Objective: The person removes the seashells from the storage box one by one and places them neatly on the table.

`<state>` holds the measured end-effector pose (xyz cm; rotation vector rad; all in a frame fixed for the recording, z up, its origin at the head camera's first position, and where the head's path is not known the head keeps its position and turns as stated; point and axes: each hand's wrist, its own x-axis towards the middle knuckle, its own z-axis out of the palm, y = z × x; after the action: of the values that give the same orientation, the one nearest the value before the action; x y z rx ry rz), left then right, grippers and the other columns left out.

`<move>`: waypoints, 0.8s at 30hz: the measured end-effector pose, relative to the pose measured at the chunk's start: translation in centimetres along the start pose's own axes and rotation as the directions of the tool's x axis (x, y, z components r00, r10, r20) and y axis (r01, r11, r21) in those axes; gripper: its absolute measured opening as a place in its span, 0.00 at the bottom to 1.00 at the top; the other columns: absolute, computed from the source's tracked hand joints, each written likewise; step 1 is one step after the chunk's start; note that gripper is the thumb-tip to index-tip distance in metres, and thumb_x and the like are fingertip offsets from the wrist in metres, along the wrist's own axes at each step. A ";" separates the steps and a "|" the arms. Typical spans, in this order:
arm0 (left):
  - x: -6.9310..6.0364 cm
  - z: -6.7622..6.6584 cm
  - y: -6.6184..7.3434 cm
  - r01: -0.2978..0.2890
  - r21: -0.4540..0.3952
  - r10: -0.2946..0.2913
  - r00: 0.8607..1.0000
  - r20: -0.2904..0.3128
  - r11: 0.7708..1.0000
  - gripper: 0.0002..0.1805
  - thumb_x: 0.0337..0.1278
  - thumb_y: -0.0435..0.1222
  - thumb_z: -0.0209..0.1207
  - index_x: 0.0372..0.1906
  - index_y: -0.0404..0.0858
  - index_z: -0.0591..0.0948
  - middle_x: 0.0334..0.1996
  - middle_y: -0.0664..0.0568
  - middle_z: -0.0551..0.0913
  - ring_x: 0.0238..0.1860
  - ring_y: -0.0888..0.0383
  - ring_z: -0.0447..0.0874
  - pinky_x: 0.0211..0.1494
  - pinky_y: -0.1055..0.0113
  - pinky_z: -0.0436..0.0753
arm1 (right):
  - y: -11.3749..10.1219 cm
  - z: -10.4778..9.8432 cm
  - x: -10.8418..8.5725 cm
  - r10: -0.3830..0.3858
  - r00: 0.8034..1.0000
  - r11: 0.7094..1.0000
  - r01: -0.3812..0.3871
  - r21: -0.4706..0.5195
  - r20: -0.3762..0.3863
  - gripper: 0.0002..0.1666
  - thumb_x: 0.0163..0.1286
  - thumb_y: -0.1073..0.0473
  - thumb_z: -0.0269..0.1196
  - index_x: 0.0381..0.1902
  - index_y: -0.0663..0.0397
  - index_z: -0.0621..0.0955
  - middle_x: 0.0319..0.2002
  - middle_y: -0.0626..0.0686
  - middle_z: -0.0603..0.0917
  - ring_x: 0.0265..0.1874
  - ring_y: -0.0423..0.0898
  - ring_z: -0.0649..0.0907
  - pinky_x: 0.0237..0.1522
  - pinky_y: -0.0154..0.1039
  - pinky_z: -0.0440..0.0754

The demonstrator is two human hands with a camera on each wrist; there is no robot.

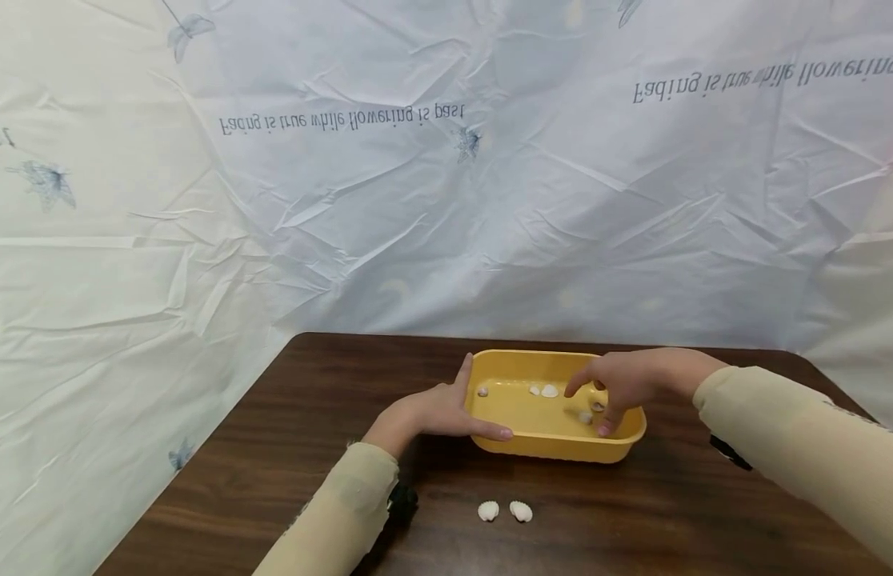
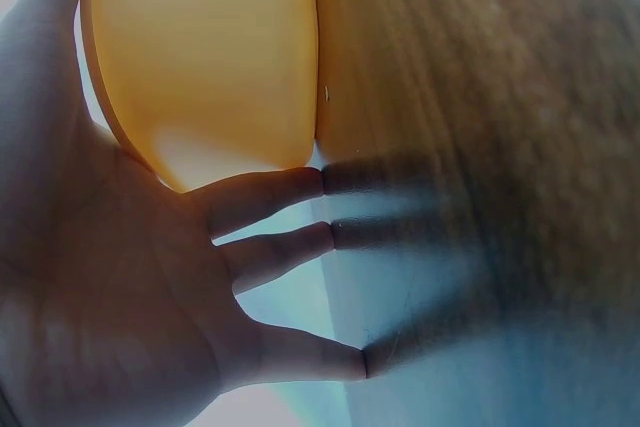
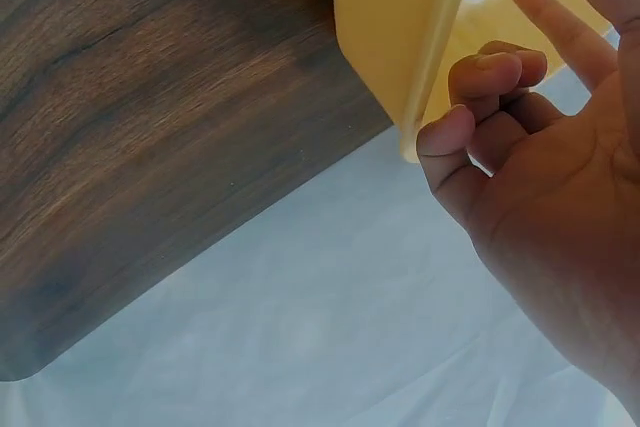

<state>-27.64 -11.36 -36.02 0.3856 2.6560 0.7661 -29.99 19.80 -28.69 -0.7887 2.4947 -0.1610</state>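
A yellow plastic tray stands on the dark wooden table. My left hand rests against its left end, the thumb along the front rim; in the left wrist view the hand has its fingers spread straight, fingertips at the tabletop. Over the tray's right end, my right hand reaches in with index finger and thumb pointing down and apart. In the right wrist view this hand has other fingers bent near the rim, holding nothing visible. White shells and a small brownish shell lie inside the tray.
Two white ribbed shells, a left shell and a right shell, lie side by side on the table in front of the tray. A wrinkled white printed cloth hangs behind the table's far edge.
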 end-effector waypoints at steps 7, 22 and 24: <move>-0.2 0.0 0.0 -0.002 -0.003 0.002 1.000 -0.006 1.000 0.81 0.42 0.76 0.70 0.86 0.55 0.25 0.77 0.31 0.69 0.72 0.44 0.76 0.72 0.48 0.77 | 0.2 0.6 0.5 0.012 0.998 0.998 -0.016 -0.067 -0.069 0.41 0.56 0.53 0.84 0.68 0.49 0.82 0.68 0.59 0.82 0.68 0.62 0.80 0.61 0.59 0.83; 0.0 0.2 -0.2 0.008 0.001 -0.008 1.000 -0.003 1.000 0.81 0.42 0.77 0.69 0.87 0.56 0.26 0.79 0.31 0.67 0.75 0.42 0.74 0.73 0.48 0.76 | 0.8 3.1 2.7 -0.057 0.980 0.962 0.004 -0.273 -0.188 0.14 0.61 0.56 0.80 0.43 0.45 0.88 0.40 0.45 0.88 0.32 0.43 0.79 0.45 0.50 0.81; 0.0 0.1 -0.2 0.005 0.003 -0.005 1.000 -0.007 1.000 0.81 0.42 0.77 0.69 0.86 0.56 0.26 0.78 0.31 0.67 0.75 0.42 0.74 0.73 0.48 0.76 | 0.9 3.0 2.7 -0.057 0.978 0.959 -0.002 -0.283 -0.199 0.10 0.64 0.57 0.79 0.40 0.45 0.87 0.38 0.44 0.86 0.30 0.43 0.78 0.43 0.48 0.79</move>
<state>-27.61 -11.47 -36.20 0.3775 2.6636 0.7625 -30.79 19.16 -32.65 -0.9653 2.7416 0.1134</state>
